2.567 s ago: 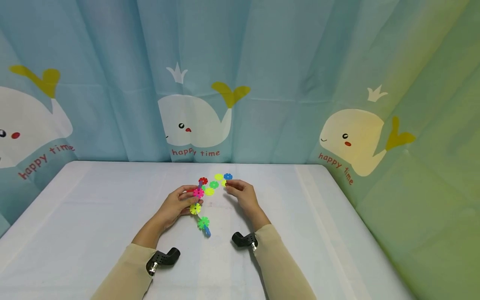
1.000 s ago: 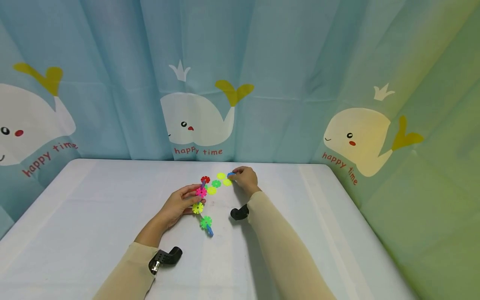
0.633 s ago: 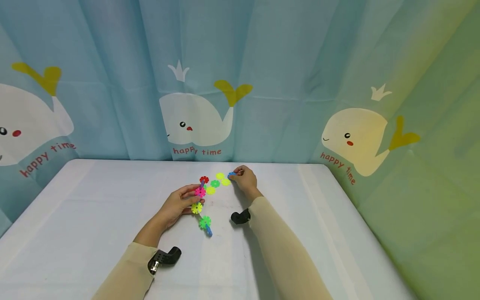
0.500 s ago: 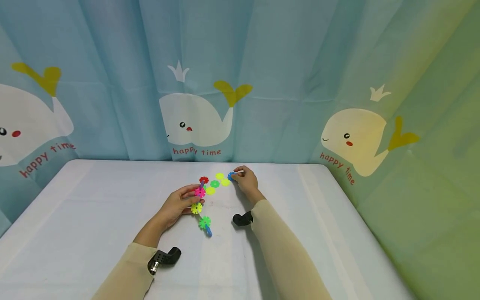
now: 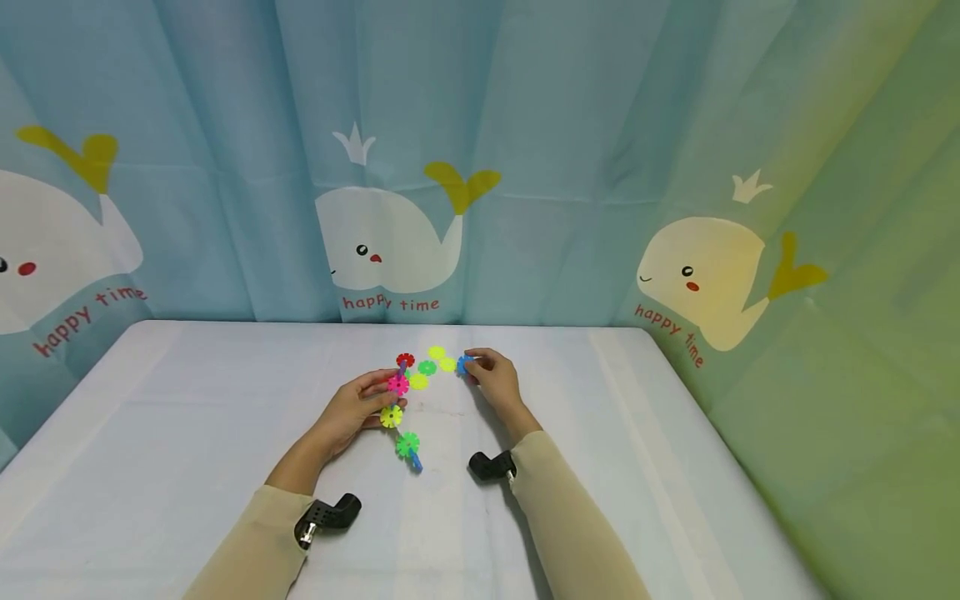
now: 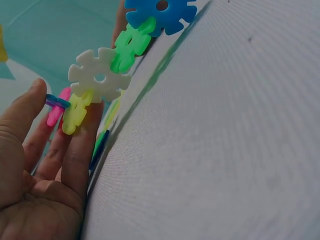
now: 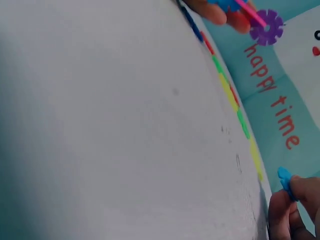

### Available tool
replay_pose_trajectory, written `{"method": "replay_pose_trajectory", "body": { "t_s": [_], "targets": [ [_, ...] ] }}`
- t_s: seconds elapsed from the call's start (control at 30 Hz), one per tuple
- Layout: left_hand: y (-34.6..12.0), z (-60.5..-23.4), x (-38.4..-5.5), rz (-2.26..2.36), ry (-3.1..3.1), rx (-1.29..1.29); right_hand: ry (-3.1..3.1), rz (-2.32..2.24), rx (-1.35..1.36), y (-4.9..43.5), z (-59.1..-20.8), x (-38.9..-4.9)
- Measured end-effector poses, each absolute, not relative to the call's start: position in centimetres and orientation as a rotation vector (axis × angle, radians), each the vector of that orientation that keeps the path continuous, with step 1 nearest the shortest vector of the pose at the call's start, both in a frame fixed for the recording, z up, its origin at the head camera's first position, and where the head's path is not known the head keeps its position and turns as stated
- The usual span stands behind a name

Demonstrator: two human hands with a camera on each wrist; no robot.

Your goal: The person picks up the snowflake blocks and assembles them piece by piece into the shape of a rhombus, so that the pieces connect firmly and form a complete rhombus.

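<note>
My left hand (image 5: 352, 415) holds a chain of interlocking plastic snowflake discs low over the table. In the head view the chain shows a pink disc (image 5: 398, 383), a yellow disc (image 5: 391, 416), a green disc (image 5: 408, 444) and a blue end disc (image 5: 416, 462). A white disc (image 6: 85, 75) in it appears in the left wrist view, and a purple disc (image 7: 273, 36) at its far end in the right wrist view. Between thumb and fingers, my right hand (image 5: 497, 387) pinches a separate blue disc (image 5: 462, 365), raised off the table in the right wrist view (image 7: 285, 181).
Several loose discs lie flat between the hands and the back edge, among them a red disc (image 5: 406, 360), a green disc (image 5: 427, 367) and a yellow disc (image 5: 437, 352). Behind the white-covered table (image 5: 187, 433) hangs a blue curtain (image 5: 555, 250) printed with whales.
My right hand went from beside a yellow disc to the blue disc at the back, pinched it, and has drawn it slightly nearer. My left hand and the chain stay in place.
</note>
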State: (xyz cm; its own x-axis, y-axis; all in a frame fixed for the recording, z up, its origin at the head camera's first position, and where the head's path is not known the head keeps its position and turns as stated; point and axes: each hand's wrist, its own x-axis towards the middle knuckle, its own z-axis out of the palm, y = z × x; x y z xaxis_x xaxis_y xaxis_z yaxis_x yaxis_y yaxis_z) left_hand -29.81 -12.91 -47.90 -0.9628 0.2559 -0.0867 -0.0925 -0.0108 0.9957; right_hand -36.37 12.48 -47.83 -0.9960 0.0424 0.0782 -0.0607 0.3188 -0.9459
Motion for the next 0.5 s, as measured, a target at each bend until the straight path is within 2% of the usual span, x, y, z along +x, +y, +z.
{"method": "replay_pose_trajectory", "body": {
  "t_s": [0.5],
  "targets": [
    [-12.9,-48.1,-29.8,2.046,2.015,0.230,-2.358,1.945,0.067,12.4,-47.8,-33.8]
  ]
}}
